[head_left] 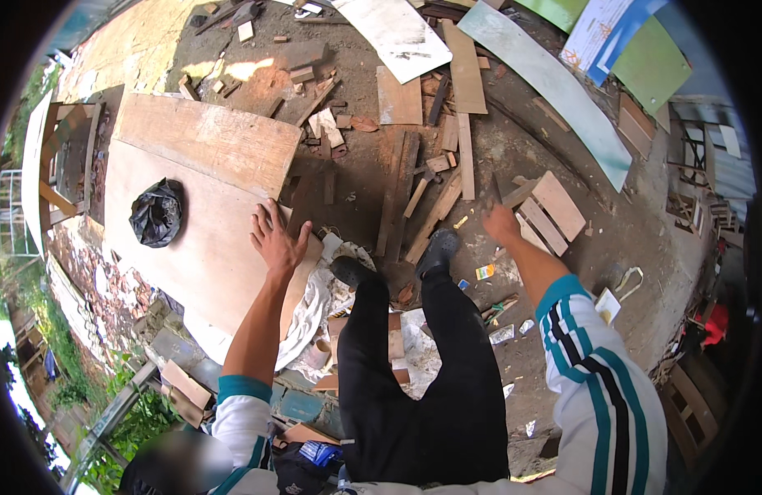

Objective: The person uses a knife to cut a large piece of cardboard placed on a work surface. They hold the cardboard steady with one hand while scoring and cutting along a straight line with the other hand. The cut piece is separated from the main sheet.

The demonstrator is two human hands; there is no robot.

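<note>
My left hand (278,239) is spread flat at the right edge of a large plywood sheet (191,285), with no object in it. On that sheet rests a crumpled black plastic bag (157,213), its mouth open. A second, narrower plywood board (207,140) lies across the far part of the sheet. My right hand (502,224) is closed around a thin, dark, pointed tool (495,188), whose exact kind I cannot make out. Just right of this hand sits a small slatted wooden piece (558,206). What looks like a hammer (419,194) lies on the ground between my hands.
Loose planks (438,214) and wood offcuts (325,124) litter the dirt ahead of my feet. Long pale panels (554,91) lie at the far right. White cloth (319,293) bunches beside the plywood near my left foot. A wooden frame (71,157) stands at the far left.
</note>
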